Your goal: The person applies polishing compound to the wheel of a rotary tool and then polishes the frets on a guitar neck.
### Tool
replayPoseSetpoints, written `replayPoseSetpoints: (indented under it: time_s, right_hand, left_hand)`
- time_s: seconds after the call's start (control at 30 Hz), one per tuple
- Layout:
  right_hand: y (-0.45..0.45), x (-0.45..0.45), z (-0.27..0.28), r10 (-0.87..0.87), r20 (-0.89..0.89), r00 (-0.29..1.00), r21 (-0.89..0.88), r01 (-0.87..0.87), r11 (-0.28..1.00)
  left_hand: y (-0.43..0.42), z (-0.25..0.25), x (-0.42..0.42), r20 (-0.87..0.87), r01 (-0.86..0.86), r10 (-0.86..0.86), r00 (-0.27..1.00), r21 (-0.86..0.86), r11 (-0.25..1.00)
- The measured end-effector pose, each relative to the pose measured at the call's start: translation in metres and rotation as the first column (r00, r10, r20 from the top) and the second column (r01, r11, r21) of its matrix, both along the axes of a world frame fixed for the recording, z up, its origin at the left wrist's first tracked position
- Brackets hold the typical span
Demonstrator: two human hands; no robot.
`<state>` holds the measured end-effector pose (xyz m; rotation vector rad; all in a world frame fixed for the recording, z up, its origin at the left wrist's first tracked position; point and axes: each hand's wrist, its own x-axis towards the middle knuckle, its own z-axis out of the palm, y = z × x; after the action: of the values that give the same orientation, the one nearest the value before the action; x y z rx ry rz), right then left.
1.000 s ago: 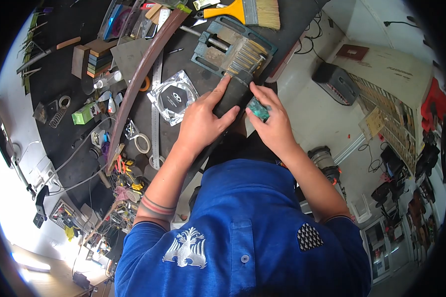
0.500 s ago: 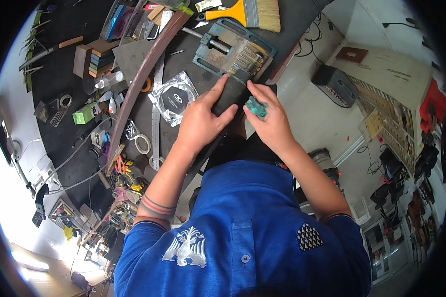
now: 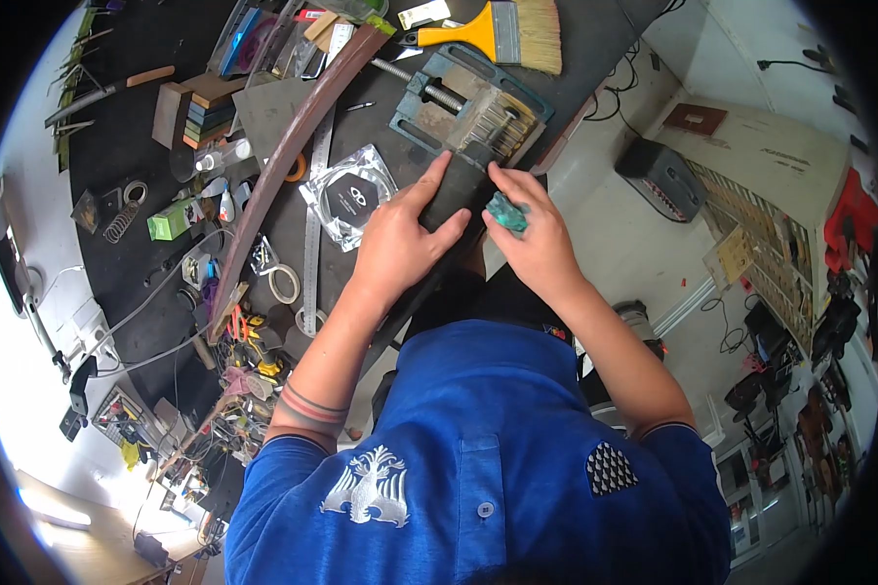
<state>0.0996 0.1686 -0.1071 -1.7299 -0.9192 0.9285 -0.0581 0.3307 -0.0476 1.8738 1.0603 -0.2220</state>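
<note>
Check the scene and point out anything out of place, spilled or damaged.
One oddity: a small red piece lies alone on the pale floor, right of the bench. It may have been dropped, though it is too small to identify. Around the vise, no spill or damage shows.

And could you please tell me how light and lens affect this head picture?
Head view: fisheye distortion, dark corners. Head view: glare whitening the far left, bright highlights on the packet. Head view: the green item in the right hand, too small to identify.
</note>
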Motion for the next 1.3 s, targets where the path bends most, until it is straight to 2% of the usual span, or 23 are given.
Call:
replayPoseSetpoints:
  time_s: [0.03,0.13,0.23,0.33,0.53,0.63,0.73,0.83,0.93,1.03,1.13,1.23,1.3]
  right_hand:
    - [-0.002,0.0,0.001,-0.003,-0.005,1.0,-0.012,0.003,1.0]
    - [0.005,0.0,0.001,-0.002,-0.025,1.0,-0.01,0.002,1.0]
    - [0.017,-0.001,-0.003,0.001,0.027,1.0,0.018,-0.002,1.0]
    - [0.022,0.0,-0.005,0.005,0.016,1.0,0.02,-0.006,1.0]
    - [0.011,-0.003,-0.003,-0.019,0.009,1.0,0.019,0.018,1.0]
    - [-0.006,-0.007,0.001,-0.058,-0.015,0.998,-0.008,0.058,0.998]
    - [-0.021,-0.008,0.005,-0.037,0.101,0.994,-0.083,0.045,0.996]
    - [-0.023,-0.009,0.004,-0.01,0.145,0.989,-0.06,0.019,0.998]
    - [-0.018,-0.012,0.008,-0.034,0.027,0.999,-0.035,0.035,0.999]
    - [-0.013,-0.011,0.002,-0.032,0.028,0.999,-0.005,0.032,0.999]
    - [-0.003,-0.011,0.001,-0.011,0.027,1.0,0.014,0.01,1.0]
    - [-0.004,-0.013,0.003,-0.027,0.026,0.999,0.0,0.027,1.0]
    - [-0.013,-0.015,0.005,-0.033,0.025,0.999,-0.025,0.034,0.999]
  left_hand:
    - [0.001,0.001,0.0,-0.021,0.021,-0.021,1.0,-0.012,1.0]
    - [-0.003,-0.011,-0.006,0.084,-0.029,0.026,0.996,0.032,0.999]
    - [-0.004,-0.014,-0.008,0.101,-0.091,0.085,0.991,0.058,0.994]
    - [-0.001,-0.011,-0.006,0.065,-0.14,0.14,0.988,-0.003,0.99]
    - [-0.003,-0.013,-0.008,0.126,-0.057,0.046,0.991,0.088,0.994]
    - [-0.003,-0.005,-0.003,0.022,0.04,-0.041,0.999,0.037,0.999]
    - [-0.004,-0.005,-0.003,-0.012,0.127,-0.127,0.992,0.036,0.991]
    - [-0.007,-0.006,-0.009,0.031,0.099,-0.1,0.995,0.032,0.995]
    - [-0.009,-0.007,-0.013,0.078,0.062,-0.065,0.995,0.037,0.997]
    - [-0.007,-0.003,-0.011,0.016,0.037,-0.037,0.999,0.005,0.999]
    - [-0.01,-0.019,-0.017,0.147,0.002,-0.024,0.989,0.149,0.989]
    - [-0.011,-0.021,-0.018,0.157,0.013,-0.041,0.987,0.175,0.984]
    - [-0.01,-0.011,-0.014,0.078,0.059,-0.068,0.995,0.111,0.992]
